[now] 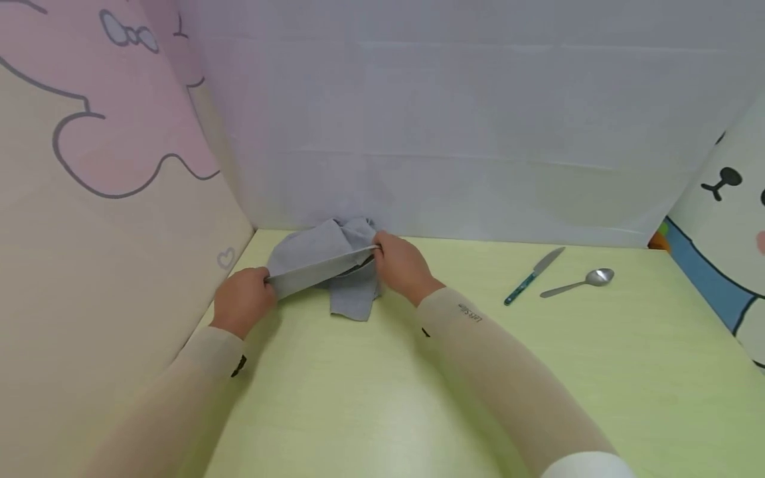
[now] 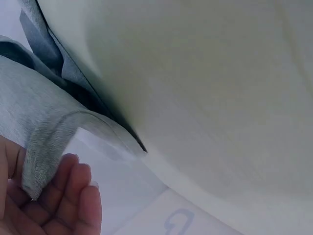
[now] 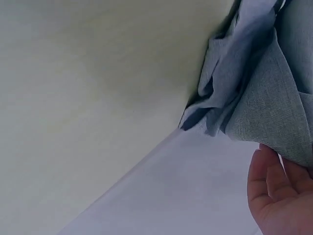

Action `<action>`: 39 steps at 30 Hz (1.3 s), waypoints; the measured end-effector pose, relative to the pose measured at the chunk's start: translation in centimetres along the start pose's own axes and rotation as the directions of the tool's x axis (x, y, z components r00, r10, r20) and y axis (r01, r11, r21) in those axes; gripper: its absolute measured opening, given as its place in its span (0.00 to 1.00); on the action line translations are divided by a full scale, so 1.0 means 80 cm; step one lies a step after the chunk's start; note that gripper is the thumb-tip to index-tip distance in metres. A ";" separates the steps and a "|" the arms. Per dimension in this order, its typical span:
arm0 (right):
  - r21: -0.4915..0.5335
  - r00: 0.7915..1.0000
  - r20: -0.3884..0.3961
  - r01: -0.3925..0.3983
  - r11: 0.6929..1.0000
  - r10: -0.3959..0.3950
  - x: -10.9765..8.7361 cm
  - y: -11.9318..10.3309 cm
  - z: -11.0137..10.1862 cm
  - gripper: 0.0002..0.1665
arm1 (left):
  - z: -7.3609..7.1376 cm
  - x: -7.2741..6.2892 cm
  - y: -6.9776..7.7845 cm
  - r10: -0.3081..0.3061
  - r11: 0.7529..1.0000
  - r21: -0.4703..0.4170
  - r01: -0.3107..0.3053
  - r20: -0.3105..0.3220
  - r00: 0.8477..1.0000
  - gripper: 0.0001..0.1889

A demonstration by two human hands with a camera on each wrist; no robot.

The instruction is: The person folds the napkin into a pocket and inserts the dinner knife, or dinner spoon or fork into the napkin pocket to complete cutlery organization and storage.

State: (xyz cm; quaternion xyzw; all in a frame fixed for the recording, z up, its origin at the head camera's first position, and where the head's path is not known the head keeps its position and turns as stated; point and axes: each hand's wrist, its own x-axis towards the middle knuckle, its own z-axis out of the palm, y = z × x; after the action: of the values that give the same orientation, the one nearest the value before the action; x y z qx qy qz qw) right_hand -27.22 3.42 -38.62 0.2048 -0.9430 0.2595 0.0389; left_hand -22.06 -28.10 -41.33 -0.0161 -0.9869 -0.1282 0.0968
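A grey cloth (image 1: 323,269) is being held up near the back left corner of a light green table (image 1: 358,398), and its front edge is being stretched between two hands. One end of that edge is being gripped by the left hand (image 1: 244,302): the cloth is being kept between the thumb and the bent fingers, and its tip is being tucked into their curl, as is being shown in the left wrist view. The other end is being pinched by the right hand (image 1: 408,267), with the cloth's edge being squeezed between the thumb and the fingers. Behind the stretched edge, the rest of the cloth is being bunched in soft folds close to the white back wall (image 1: 448,133), and one flap is being let down below the edge. Well to the right, a knife (image 1: 534,276) and a spoon (image 1: 576,283) are being held up by the table, near each other.
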 end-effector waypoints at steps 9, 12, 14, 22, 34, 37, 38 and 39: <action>-0.122 0.994 -0.105 0.003 0.993 -0.016 0.005 0.019 -0.035 0.14 | -0.022 -0.002 0.002 0.009 0.999 -0.035 -0.013 -0.106 0.994 0.13; -0.225 0.991 -0.120 0.025 0.974 -0.054 0.003 0.030 -0.043 0.15 | -0.031 -0.002 0.007 0.013 0.999 -0.049 -0.020 -0.147 0.989 0.12; -0.271 0.985 -0.152 0.035 0.962 -0.079 0.002 0.039 -0.047 0.15 | -0.036 -0.004 0.013 0.021 0.998 -0.061 -0.032 -0.181 0.983 0.11; -0.073 0.919 -0.390 -0.090 0.993 0.055 0.000 0.080 -0.074 0.11 | -0.066 -0.009 0.025 0.038 0.991 -0.112 -0.079 -0.325 0.945 0.11; -0.066 0.873 -0.484 -0.112 0.992 0.066 -0.024 0.116 -0.164 0.19 | -0.097 0.002 0.021 0.068 0.985 -0.123 -0.119 -0.356 0.932 0.11; -0.148 0.842 -0.540 -0.090 0.985 -0.004 -0.030 0.114 -0.197 0.21 | -0.109 0.007 0.030 0.069 0.979 -0.148 -0.137 -0.390 0.918 0.11; -0.170 0.826 -0.563 -0.079 0.982 -0.031 -0.032 0.112 -0.210 0.21 | -0.113 0.008 0.033 0.069 0.976 -0.163 -0.146 -0.402 0.913 0.12; -0.195 0.808 -0.586 -0.063 0.979 -0.064 -0.034 0.111 -0.222 0.22 | -0.117 0.009 0.037 0.072 0.971 -0.179 -0.158 -0.414 0.908 0.12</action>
State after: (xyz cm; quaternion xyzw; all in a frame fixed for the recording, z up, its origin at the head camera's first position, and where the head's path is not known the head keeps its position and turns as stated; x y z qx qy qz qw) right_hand -28.91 20.33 -27.97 0.1096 -0.9058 0.2118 0.3501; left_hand -20.84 -27.67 -31.55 -0.0578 -0.9239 -0.2254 0.3037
